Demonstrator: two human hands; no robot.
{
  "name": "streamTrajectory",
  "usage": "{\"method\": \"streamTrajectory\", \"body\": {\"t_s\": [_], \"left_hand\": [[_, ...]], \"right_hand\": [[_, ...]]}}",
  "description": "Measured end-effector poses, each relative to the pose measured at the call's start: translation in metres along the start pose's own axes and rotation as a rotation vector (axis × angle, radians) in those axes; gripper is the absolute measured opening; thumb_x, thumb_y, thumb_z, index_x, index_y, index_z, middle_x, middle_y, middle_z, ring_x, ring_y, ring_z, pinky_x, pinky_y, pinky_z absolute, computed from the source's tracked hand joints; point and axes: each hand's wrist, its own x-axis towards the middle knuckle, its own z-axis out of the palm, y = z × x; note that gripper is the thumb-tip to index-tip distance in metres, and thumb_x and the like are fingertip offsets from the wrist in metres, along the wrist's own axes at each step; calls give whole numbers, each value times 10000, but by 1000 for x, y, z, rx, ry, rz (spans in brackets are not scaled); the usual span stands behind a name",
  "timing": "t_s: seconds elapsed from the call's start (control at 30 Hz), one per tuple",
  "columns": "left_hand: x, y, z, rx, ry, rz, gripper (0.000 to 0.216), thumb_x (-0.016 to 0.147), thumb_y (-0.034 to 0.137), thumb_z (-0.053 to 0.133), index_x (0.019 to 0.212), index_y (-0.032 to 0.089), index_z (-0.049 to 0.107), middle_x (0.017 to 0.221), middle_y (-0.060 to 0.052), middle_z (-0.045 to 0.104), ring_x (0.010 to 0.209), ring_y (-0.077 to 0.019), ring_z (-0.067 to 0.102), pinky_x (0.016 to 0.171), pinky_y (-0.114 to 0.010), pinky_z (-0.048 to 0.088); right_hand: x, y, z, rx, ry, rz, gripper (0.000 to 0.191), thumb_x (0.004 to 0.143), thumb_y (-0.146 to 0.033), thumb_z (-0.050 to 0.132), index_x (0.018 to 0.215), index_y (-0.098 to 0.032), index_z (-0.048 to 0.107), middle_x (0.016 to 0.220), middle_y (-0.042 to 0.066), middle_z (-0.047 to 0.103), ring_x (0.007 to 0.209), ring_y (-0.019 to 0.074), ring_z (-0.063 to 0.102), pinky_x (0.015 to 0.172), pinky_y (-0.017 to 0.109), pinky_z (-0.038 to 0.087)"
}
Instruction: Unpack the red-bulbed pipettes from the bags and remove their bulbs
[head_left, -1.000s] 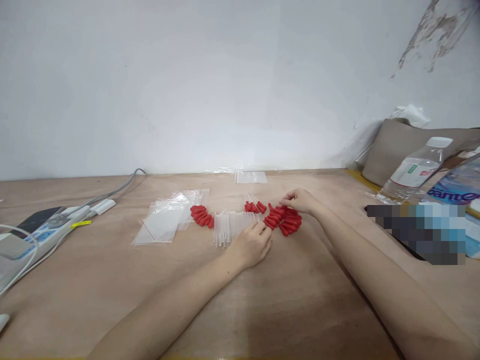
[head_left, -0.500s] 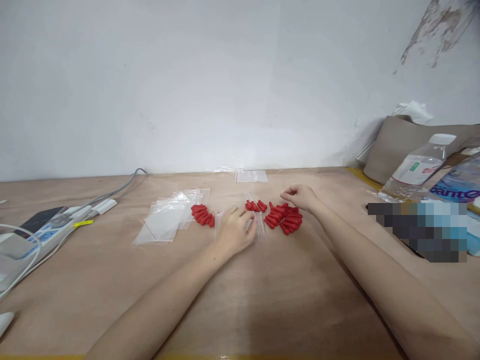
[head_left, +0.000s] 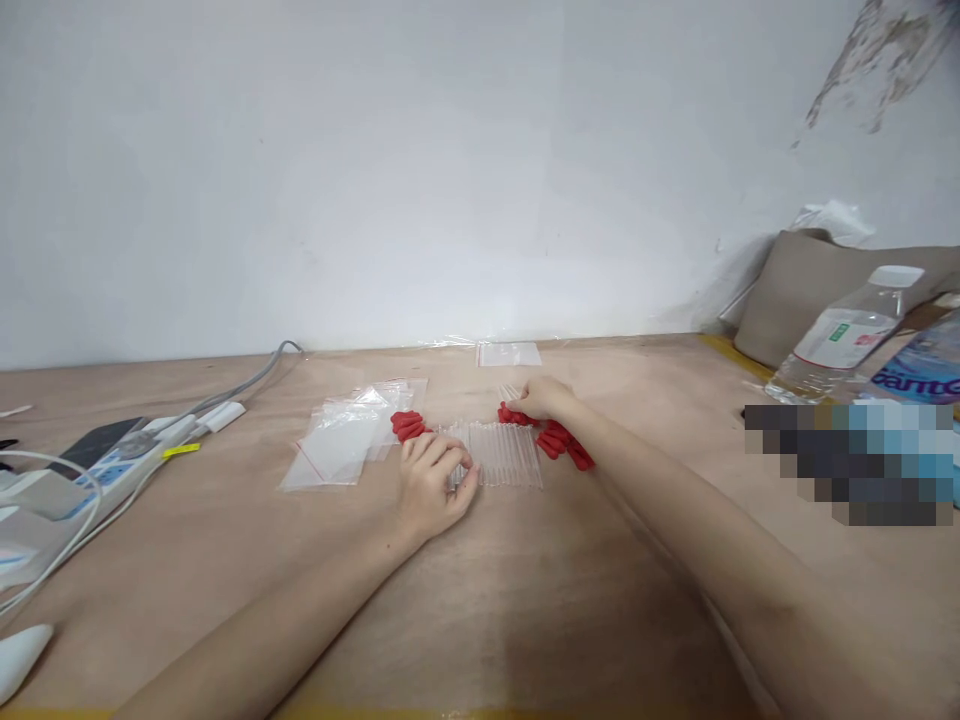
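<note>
A row of clear glass tubes [head_left: 501,452] lies side by side on the wooden table [head_left: 525,600]. My left hand [head_left: 431,485] rests on the left end of that row, fingers curled and pinched on the tubes. My right hand [head_left: 541,400] reaches over the far side of the row, its fingers closed on small red rubber caps [head_left: 514,414]. More red caps [head_left: 564,446] lie under my right wrist, and another red pile [head_left: 407,425] sits just left of the tubes.
Clear zip bags [head_left: 337,445] lie left of the tubes, one more bag [head_left: 508,353] by the wall. A power strip with cables [head_left: 112,455] sits at the left. Water bottles [head_left: 844,335] and a beige bag [head_left: 810,290] stand at the right.
My left hand slid left along the tube row and the tubes now lie spread out. My right hand moved left from the right cap pile to the caps behind the tubes.
</note>
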Motion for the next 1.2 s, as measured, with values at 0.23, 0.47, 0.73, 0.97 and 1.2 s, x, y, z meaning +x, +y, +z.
{"method": "streamTrajectory", "body": {"t_s": [0.23,0.47,0.73,0.97,1.2], "left_hand": [[3,-3,4,-10,-48,-68,88,770,250,522,708,190,540,796,-17,598,815,-181,502,747,-331,331],[21,13,2,-13,-58,-143,225,772,408,552,877,213,584,842,-13,632,834,-194,530,752,-342,310],[23,21,-4,-92,-2,-211,142,788,332,546,763,195,575,752,16,644,741,-150,570,754,-320,326],[6,-1,-17,-38,-51,-48,89,811,259,517,835,213,589,789,15,656,779,-158,558,814,-350,299],[-1,-4,-10,-57,-87,22,106,818,245,501,844,220,601,784,9,661,785,-162,549,815,-359,292]], "right_hand": [[-3,-5,-3,102,16,59,165,627,-232,590,488,-146,609,493,41,589,477,141,534,537,271,382],[-50,-21,9,300,141,-88,303,735,-380,460,665,-166,662,580,3,613,524,107,530,536,227,368],[-91,-31,31,437,305,-212,347,768,-456,438,655,-204,648,619,-12,614,625,132,542,671,277,338],[-113,6,36,-33,886,-528,323,754,-477,534,885,-186,582,924,60,621,858,189,512,786,350,253],[-111,26,60,-234,867,-801,156,854,-277,465,894,-228,607,719,-19,636,745,122,499,881,384,171]]}}
